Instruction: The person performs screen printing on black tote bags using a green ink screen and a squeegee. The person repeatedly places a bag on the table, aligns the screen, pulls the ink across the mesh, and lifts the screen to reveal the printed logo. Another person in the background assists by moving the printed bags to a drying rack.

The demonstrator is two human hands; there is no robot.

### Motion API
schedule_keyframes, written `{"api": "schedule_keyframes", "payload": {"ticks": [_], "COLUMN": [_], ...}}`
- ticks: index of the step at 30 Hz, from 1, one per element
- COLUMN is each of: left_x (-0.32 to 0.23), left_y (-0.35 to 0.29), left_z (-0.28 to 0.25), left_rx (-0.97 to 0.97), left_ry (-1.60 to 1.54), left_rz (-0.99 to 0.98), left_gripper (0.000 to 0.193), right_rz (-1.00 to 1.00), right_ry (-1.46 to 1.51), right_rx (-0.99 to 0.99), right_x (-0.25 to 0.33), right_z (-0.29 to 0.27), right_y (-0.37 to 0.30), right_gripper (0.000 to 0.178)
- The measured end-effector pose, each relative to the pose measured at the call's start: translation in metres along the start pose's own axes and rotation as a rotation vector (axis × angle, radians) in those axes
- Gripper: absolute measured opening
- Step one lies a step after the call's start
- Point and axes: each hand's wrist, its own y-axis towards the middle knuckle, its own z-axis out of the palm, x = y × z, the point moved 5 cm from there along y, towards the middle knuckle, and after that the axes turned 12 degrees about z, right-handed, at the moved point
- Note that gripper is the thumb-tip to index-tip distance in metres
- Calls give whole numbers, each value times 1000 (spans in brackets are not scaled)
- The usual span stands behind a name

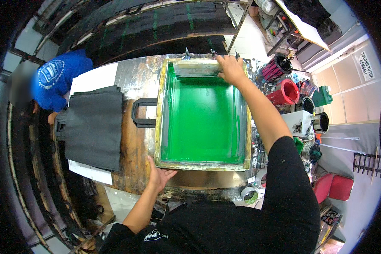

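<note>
A screen-printing frame [158, 127] with a green, ink-coated mesh [201, 118] lies on the work table. Across its far end rests a pale squeegee [190, 67]. My right hand [231, 70] reaches over the frame's right side, its fingers closed over the squeegee's right end. At the near left corner of the frame is my left hand [157, 177], thumb and fingers spread and touching the corner. Dark bag handles [144, 112] stick out from beneath the frame's left side; the rest of that bag is hidden.
A stack of black fabric bags [94, 127] lies on the table's left part. Beyond it, a person in a blue shirt [61, 76] bends by the racks. Paint cans and a red container [285, 92] crowd the right side. Tape rolls [249, 194] sit near the right front edge.
</note>
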Motion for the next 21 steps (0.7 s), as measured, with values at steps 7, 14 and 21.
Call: {"api": "schedule_keyframes", "payload": {"ticks": [7, 14, 21], "left_x": [-15, -199, -246], "left_y": [15, 73, 181], "left_z": [-34, 148, 257], "left_rx": [171, 110, 41], "left_ry": [554, 1447, 1721], "left_rz": [-384, 1252, 1786], "left_gripper": [125, 49, 64], "right_rz": [53, 72, 37], "right_ry": [-60, 21, 36], "right_rx": [-73, -223, -267], "right_x": [8, 4, 21], "right_z": [-10, 13, 23], "right_y": [-31, -34, -33], "right_gripper": [60, 61, 27]}}
